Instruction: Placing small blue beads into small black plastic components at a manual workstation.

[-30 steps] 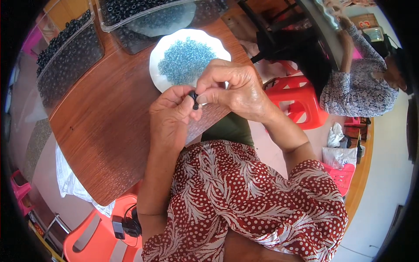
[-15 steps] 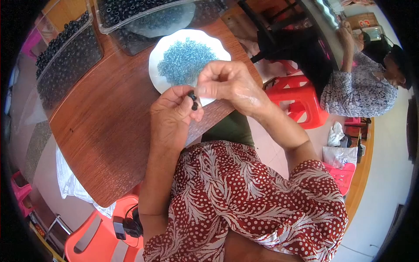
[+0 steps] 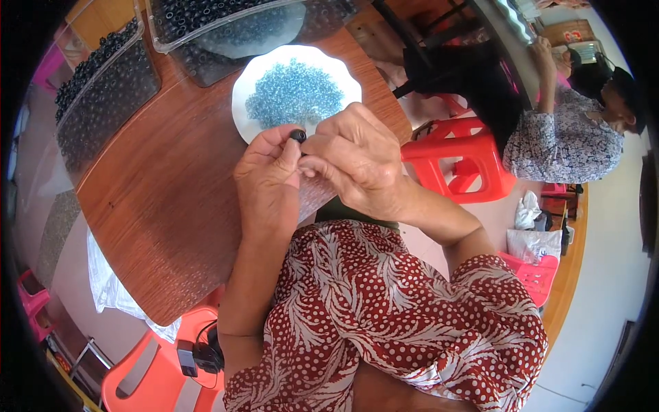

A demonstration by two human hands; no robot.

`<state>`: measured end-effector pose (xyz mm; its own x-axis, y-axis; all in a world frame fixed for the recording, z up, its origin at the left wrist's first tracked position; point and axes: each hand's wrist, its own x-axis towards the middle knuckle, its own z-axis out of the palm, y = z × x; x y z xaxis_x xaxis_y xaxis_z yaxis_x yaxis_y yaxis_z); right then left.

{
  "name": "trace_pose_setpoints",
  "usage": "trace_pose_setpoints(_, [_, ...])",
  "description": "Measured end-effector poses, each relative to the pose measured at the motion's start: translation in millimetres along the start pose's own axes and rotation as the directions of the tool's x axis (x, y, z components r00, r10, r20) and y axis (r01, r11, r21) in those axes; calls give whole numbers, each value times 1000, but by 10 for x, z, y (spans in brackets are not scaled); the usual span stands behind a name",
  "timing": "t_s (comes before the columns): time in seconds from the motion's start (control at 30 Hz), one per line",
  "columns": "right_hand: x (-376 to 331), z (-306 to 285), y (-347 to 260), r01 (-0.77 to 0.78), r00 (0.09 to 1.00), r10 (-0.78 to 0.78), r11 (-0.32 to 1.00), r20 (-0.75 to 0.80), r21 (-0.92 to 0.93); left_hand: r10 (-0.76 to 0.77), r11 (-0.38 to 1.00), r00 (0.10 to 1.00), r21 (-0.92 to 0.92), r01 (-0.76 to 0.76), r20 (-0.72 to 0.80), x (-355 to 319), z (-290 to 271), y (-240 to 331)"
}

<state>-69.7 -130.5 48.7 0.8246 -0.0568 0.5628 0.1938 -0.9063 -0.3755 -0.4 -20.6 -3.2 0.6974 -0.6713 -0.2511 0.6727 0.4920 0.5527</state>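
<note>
Both hands are up close together over the near edge of the wooden table (image 3: 158,206). Left hand (image 3: 268,182) has thumb + fingertips pinched on a small black bead (image 3: 298,135), which sits right at the top of the pinch, just below the rim of the white plate (image 3: 240,110). Right hand (image 3: 357,161) is curled w/ fingers pressed together, tips touching the left hand's right by the bead; can't tell if it's actually gripping anything, too small to see.

Plate's got a heap of little blue beads (image 3: 295,93) in the middle. Behind it, at the far edge of the table, two clear plastic trays (image 3: 110,89) full of dark beads, one at the left and one at the top.

Red plastic stool (image 3: 463,161) to the right of the table, and another person in a patterned shirt (image 3: 563,141) sitting further right, well apart from the hands.
</note>
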Motion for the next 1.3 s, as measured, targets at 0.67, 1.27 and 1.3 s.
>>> trace_pose_setpoints(0.67, [-52,-77,77,-502,848,481,589,224,633,-70,991,987,-102,85,142,6,-119,-18])
trace_pose_setpoints(1.27, [1,-46,144,-625,731,564,326,385,709,-7,997,994,83,-2,105,6,-98,-5])
trace_pose_setpoints(1.3, [11,-59,167,-651,710,557,289,430,702,-9,997,994,83,0,105,6,-98,-1])
